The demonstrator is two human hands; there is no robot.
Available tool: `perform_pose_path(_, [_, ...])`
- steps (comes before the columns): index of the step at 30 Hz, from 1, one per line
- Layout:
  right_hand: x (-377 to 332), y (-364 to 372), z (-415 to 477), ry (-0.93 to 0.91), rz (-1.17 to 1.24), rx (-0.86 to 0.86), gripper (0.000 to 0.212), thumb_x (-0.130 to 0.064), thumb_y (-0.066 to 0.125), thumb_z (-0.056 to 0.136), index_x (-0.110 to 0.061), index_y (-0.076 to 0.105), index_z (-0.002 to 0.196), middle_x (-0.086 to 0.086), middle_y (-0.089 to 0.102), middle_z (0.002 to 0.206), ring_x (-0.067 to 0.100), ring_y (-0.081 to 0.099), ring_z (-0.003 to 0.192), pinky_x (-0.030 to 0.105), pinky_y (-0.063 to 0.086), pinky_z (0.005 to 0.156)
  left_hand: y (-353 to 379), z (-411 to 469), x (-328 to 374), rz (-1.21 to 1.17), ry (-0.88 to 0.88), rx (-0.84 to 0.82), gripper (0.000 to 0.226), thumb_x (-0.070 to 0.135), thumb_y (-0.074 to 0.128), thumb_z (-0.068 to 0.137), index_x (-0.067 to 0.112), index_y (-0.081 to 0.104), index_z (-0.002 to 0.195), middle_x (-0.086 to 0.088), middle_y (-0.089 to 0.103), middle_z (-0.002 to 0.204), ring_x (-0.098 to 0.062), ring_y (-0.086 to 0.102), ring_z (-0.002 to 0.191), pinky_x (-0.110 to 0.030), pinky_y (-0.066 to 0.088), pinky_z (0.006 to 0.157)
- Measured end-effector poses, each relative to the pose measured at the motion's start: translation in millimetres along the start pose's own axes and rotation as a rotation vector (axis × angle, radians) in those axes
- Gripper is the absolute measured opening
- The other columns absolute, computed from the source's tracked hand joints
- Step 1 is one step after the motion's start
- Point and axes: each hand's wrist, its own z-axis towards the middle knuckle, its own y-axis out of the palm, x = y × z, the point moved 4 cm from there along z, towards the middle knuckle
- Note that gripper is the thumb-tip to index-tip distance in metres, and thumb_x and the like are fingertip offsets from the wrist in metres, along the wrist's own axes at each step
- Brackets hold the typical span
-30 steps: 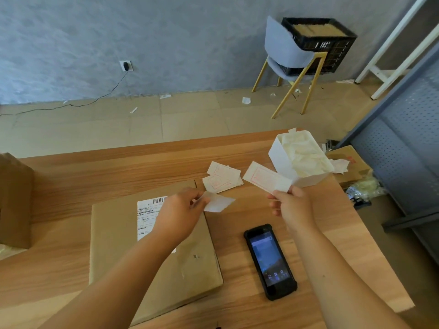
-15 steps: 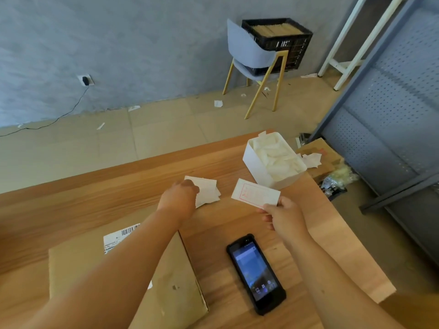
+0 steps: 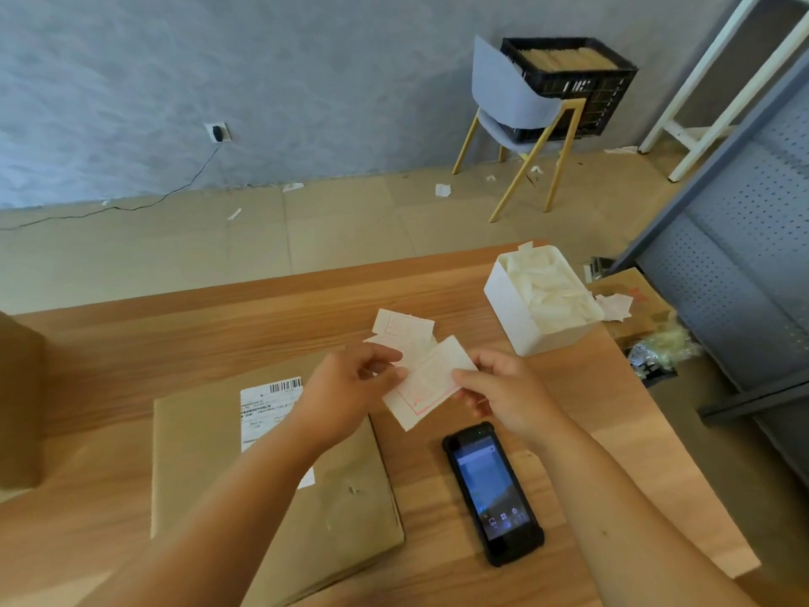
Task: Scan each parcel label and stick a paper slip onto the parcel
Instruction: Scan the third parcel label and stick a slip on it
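Below and to the left of my left hand (image 3: 350,385) the parcel (image 3: 197,475) lies flat on the counter (image 3: 175,335). It is a thin brown cardboard mailer with a matte, slightly scuffed face, and its white printed label (image 3: 262,414) with a barcode sits just under that wrist. No slip is stuck on it yet, so I judge that step unfinished, and I cannot tell whether the label has been scanned. The left hand is curled, thumb and forefinger pinching the near-left edge of the paper slip (image 3: 431,381). The slip is a thin white rectangle with a faint red-printed frame, held tilted between both hands above the counter. My right hand (image 3: 503,387) pinches its opposite edge, fingers bent, probably to peel its backing. Below the right hand the scanner (image 3: 492,492), a glossy black handheld with a lit screen, lies face up. Beyond the right hand stands a white box (image 3: 516,317) heaped with crumpled pale paper.
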Motion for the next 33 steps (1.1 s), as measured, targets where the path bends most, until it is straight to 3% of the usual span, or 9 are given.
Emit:
perform_pose_path(3, [-8,18,-4,-0.067,0.023,-0.001,0.008,-0.010,0.062,0.089,-0.014,0.070,0.088,-0.006,0.068,0.066,0.003,0.055,0.056,0.017,0.046,0.052,-6,-24,-6,-0.024,-0.044,0.018,0.008,0.018,0.069,0.082,0.026,0.069,0.083,0.007,0.069,0.075,0.005,0.057,0.058,-0.009,0.041,0.052])
perform_pose_path(6, [-13,36,-9,-0.091,0.129,0.070,0.006,-0.013,0.065,0.088,-0.013,0.064,0.082,-0.006,0.073,0.076,0.007,0.065,0.066,0.020,0.050,0.054,-14,-47,-16,-0.066,-0.108,0.019,0.007,0.017,0.071,0.080,0.022,0.067,0.077,0.003,0.071,0.072,-0.005,0.061,0.063,-0.020,0.046,0.058])
perform_pose_path(8, [-16,52,-13,-0.093,0.164,0.050,0.009,-0.012,0.064,0.089,-0.014,0.061,0.080,-0.004,0.074,0.079,0.010,0.069,0.072,0.025,0.052,0.058,-19,-62,-20,-0.095,-0.125,0.014,0.007,0.016,0.070,0.081,0.020,0.067,0.077,0.005,0.071,0.070,-0.003,0.061,0.061,-0.018,0.045,0.058])
perform_pose_path(13, [-28,89,-30,-0.143,0.023,-0.096,0.007,-0.012,0.065,0.088,-0.017,0.065,0.083,0.001,0.074,0.083,0.013,0.071,0.076,0.027,0.056,0.062,-46,-93,-22,-0.296,-0.070,0.140,0.007,0.010,0.061,0.087,0.013,0.066,0.083,0.006,0.069,0.069,-0.006,0.059,0.060,-0.016,0.046,0.055])
perform_pose_path(16, [-36,108,-39,-0.169,-0.094,-0.169,0.005,-0.015,0.068,0.086,-0.019,0.066,0.084,0.004,0.073,0.086,0.019,0.070,0.082,0.032,0.057,0.069,-66,-109,-24,-0.322,-0.042,0.195,0.015,0.008,0.058,0.088,0.013,0.066,0.077,0.005,0.067,0.065,-0.006,0.056,0.056,-0.018,0.046,0.054])
perform_pose_path(20, [-43,128,-50,-0.196,-0.200,-0.242,0.005,-0.016,0.069,0.085,-0.021,0.067,0.084,0.002,0.071,0.087,0.018,0.069,0.084,0.029,0.056,0.069,-81,-126,-28,-0.366,-0.046,0.189,0.025,0.002,0.055,0.087,0.015,0.065,0.069,0.001,0.066,0.062,-0.008,0.055,0.053,-0.018,0.045,0.052])
perform_pose_path(27, [-54,144,-61,-0.196,-0.230,-0.322,0.008,-0.010,0.070,0.084,-0.017,0.067,0.084,-0.007,0.070,0.078,0.010,0.067,0.078,0.023,0.055,0.068,-95,-144,-28,-0.396,-0.028,0.131,0.022,-0.007,0.054,0.085,0.006,0.067,0.072,-0.003,0.068,0.062,-0.009,0.060,0.055,-0.019,0.050,0.056])
perform_pose_path(33, [-61,147,-66,-0.213,-0.246,-0.327,0.006,-0.010,0.070,0.084,-0.016,0.068,0.087,-0.006,0.070,0.079,0.008,0.067,0.078,0.022,0.055,0.068,-100,-151,-24,-0.435,-0.002,0.086,0.031,-0.006,0.056,0.085,0.015,0.070,0.067,-0.005,0.070,0.066,-0.009,0.061,0.058,-0.020,0.052,0.059])
